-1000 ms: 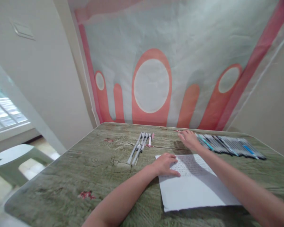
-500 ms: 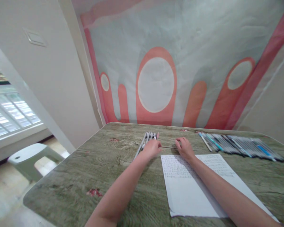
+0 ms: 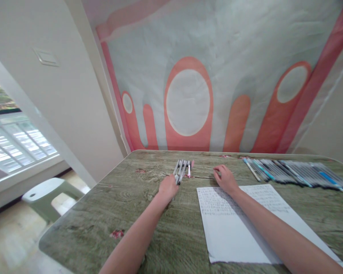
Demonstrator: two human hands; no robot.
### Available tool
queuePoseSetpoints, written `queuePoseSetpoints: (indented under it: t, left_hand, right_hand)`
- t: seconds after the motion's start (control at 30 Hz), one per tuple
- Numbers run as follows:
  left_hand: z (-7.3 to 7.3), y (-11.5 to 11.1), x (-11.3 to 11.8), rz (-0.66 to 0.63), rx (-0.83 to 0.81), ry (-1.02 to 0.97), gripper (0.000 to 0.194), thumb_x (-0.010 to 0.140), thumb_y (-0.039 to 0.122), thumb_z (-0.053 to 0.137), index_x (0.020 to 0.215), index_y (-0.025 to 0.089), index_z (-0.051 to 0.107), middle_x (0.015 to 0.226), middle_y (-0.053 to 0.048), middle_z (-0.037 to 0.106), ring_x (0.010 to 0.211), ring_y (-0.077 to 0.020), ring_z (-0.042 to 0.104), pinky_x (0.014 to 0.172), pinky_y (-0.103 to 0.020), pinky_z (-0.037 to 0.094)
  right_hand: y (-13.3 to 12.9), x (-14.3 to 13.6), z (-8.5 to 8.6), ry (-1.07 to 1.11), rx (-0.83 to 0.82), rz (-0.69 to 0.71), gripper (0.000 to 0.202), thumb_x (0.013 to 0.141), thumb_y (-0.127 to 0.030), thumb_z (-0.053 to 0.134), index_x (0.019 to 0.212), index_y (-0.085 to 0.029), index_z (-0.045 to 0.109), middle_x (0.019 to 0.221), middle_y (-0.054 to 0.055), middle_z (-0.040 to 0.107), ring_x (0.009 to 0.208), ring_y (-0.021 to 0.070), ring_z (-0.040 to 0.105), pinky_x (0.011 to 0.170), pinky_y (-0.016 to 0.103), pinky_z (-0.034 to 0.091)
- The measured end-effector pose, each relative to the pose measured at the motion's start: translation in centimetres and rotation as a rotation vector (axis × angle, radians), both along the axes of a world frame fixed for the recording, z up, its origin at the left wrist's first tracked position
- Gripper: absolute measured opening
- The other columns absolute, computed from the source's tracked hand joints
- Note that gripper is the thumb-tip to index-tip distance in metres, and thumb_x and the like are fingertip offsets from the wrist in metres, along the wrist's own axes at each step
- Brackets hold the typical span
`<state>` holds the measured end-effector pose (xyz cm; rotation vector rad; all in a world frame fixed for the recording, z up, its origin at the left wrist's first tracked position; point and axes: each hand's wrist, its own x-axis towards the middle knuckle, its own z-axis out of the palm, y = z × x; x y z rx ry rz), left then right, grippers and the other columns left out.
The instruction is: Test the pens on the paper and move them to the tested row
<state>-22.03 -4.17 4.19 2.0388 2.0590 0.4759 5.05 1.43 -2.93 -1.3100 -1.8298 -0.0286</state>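
Grey pens (image 3: 288, 174) in two groups on a wood-patterned table (image 3: 97, 217).
The right row (image 3: 308, 173) appears complete, laid side by side; the small left group (image 3: 182, 172) looks less settled. Left hand (image 3: 168, 187): curled at that group's near ends, grip hidden. Right hand (image 3: 226, 179): half-curled, seemingly empty, at the paper's (image 3: 237, 236) far edge.
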Motion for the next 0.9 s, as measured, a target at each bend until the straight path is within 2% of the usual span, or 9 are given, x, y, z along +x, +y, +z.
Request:
queuePoseSetpoints:
  t: [0.17, 0.37, 0.53, 0.63, 0.73, 0.83, 0.9]
  left_hand:
    - [-0.1, 0.0, 0.1, 0.04, -0.052, 0.014, 0.033, 0.056, 0.016, 0.059, 0.089, 0.015, 0.051, 0.085, -0.016, 0.063, 0.083, -0.0269, 0.059, 0.072, -0.032, 0.041]
    - [-0.3, -0.1, 0.6, 0.082, -0.085, 0.026, 0.035, 0.053, 0.014, 0.06, 0.088, 0.015, 0.052, 0.086, -0.017, 0.063, 0.086, -0.0282, 0.059, 0.073, -0.032, 0.042]
    - [-0.7, -0.1, 1.1, 0.053, -0.132, 0.196, 0.045, 0.057, 0.017, 0.058, 0.1, 0.012, 0.047, 0.091, -0.017, 0.062, 0.085, -0.0277, 0.06, 0.07, -0.031, 0.043]
    - [-0.7, -0.1, 0.9, 0.031, -0.136, 0.219, 0.041, 0.058, 0.017, 0.056, 0.099, 0.012, 0.049, 0.091, -0.017, 0.062, 0.083, -0.0266, 0.06, 0.067, -0.03, 0.043]
    - [-0.2, 0.2, 0.2, -0.022, -0.126, 0.177, 0.031, 0.057, 0.016, 0.056, 0.089, 0.014, 0.054, 0.087, -0.014, 0.063, 0.08, -0.0242, 0.06, 0.065, -0.026, 0.041]
    - [0.6, 0.7, -0.4, -0.082, -0.087, 0.052, 0.017, 0.058, 0.016, 0.055, 0.075, 0.014, 0.058, 0.073, -0.008, 0.063, 0.07, -0.0198, 0.059, 0.059, -0.024, 0.039]
    - [0.8, 1.0, -0.2, -0.129, -0.076, -0.108, 0.012, 0.059, 0.016, 0.054, 0.07, 0.014, 0.059, 0.064, -0.003, 0.06, 0.062, -0.016, 0.056, 0.055, -0.022, 0.036]
  right_hand:
    - [-0.1, 0.0, 0.1, 0.016, -0.012, 0.006, 0.018, 0.078, -0.022, 0.041, 0.087, -0.017, 0.055, 0.086, 0.008, 0.055, 0.081, 0.0203, 0.052, 0.075, 0.034, 0.04]
    - [-0.1, 0.1, 0.0, 0.025, -0.03, 0.017, 0.017, 0.076, -0.02, 0.041, 0.087, -0.017, 0.054, 0.086, 0.007, 0.054, 0.078, 0.0188, 0.053, 0.074, 0.032, 0.041]
    - [0.0, 0.0, 0.0, 0.04, -0.035, 0.035, 0.017, 0.075, -0.018, 0.042, 0.086, -0.017, 0.054, 0.086, 0.006, 0.053, 0.076, 0.0175, 0.053, 0.074, 0.03, 0.041]
    - [-0.1, 0.0, 0.1, 0.043, -0.037, 0.038, 0.016, 0.075, -0.018, 0.042, 0.086, -0.017, 0.054, 0.086, 0.006, 0.053, 0.076, 0.017, 0.053, 0.074, 0.03, 0.041]
    - [-0.2, 0.0, 0.1, 0.049, -0.04, 0.039, 0.016, 0.075, -0.018, 0.042, 0.086, -0.017, 0.054, 0.086, 0.006, 0.053, 0.076, 0.0171, 0.053, 0.073, 0.029, 0.041]
    - [-0.3, 0.0, 0.3, 0.067, -0.038, 0.042, 0.017, 0.075, -0.019, 0.042, 0.087, -0.017, 0.055, 0.086, 0.006, 0.053, 0.076, 0.0174, 0.053, 0.074, 0.03, 0.041]
    - [-0.5, -0.1, 0.6, 0.092, -0.031, 0.059, 0.017, 0.076, -0.021, 0.043, 0.087, -0.017, 0.055, 0.086, 0.007, 0.054, 0.076, 0.0174, 0.053, 0.073, 0.03, 0.04]
